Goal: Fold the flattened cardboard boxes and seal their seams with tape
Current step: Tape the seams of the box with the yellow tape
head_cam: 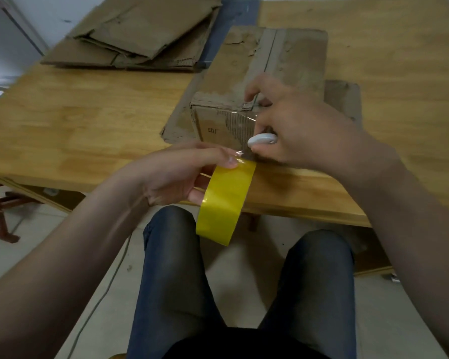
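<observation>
1. Table (88, 120): pale wood. It carries all the cardboard, and I see its near edge just past the person's knees.

2. Stack of flattened boxes (140, 35): far left on the table, well apart from the hands and lying flat. I count these as work left to do, with several sheets unfolded.

3. Folded box (270, 60): centre of the table, resting on a flat cardboard sheet (179, 123). Its long axis runs away from me, with the far end leaning a little right and a short end face turned toward me. The top seam follows that axis. I judge this box folded and its sealing nearly finished.

4. Tape roll (226, 198): yellow, held on edge off the table's near edge and above the lap, with its band facing me.

5. Right hand (303, 130): at the box's near top corner, with one fingertip pressing the edge down and the other fingers curled round the white tool.

6. Left hand (176, 174): grips the tape roll, thumb on top where the tape leaves it.

7. Tape strip (244, 120): clear, running from the roll up the box's near face. It is not yet cut, in my reading.

8. White tool (262, 139): likely scissors, but the blades are hidden.
</observation>
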Motion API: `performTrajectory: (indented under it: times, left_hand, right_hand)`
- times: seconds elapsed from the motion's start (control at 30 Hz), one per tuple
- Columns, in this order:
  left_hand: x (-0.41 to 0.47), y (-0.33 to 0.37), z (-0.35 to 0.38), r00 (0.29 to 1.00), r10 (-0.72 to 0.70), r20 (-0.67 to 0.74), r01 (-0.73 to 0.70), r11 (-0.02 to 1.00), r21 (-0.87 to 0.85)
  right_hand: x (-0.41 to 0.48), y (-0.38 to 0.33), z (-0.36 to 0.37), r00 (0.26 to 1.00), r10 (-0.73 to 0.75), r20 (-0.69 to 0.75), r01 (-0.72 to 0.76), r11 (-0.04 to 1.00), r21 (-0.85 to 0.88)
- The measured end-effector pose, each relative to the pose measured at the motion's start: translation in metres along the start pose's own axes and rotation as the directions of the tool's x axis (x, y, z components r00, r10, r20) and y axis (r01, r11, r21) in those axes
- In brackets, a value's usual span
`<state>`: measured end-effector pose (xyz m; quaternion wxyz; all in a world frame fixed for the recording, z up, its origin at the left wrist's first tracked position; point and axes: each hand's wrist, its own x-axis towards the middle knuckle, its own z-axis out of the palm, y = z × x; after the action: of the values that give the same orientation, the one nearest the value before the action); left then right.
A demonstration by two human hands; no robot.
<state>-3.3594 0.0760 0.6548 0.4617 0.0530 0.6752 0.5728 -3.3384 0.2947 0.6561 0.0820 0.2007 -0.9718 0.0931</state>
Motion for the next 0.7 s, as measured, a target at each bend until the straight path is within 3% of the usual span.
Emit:
performTrajectory:
  times: [0.47,0.6,0.7]
  left_hand:
    - [-0.016,-0.008,0.009,0.996,0.021,-0.091,-0.01,0.993,0.12]
    - [-0.028,-0.012,0.008,0.992,0.046,-0.115,-0.026,0.986,0.166]
    - [-0.035,-0.011,0.009,0.984,0.087,-0.153,-0.055,0.979,0.197]
  right_hand:
    - [-0.01,0.004,-0.011,0.996,0.008,0.084,-0.021,0.988,0.153]
    - [-0.013,0.003,-0.016,0.999,-0.006,0.036,-0.002,0.978,0.207]
    - [-0.026,0.0,-0.02,0.996,-0.006,-0.089,0.023,0.982,0.19]
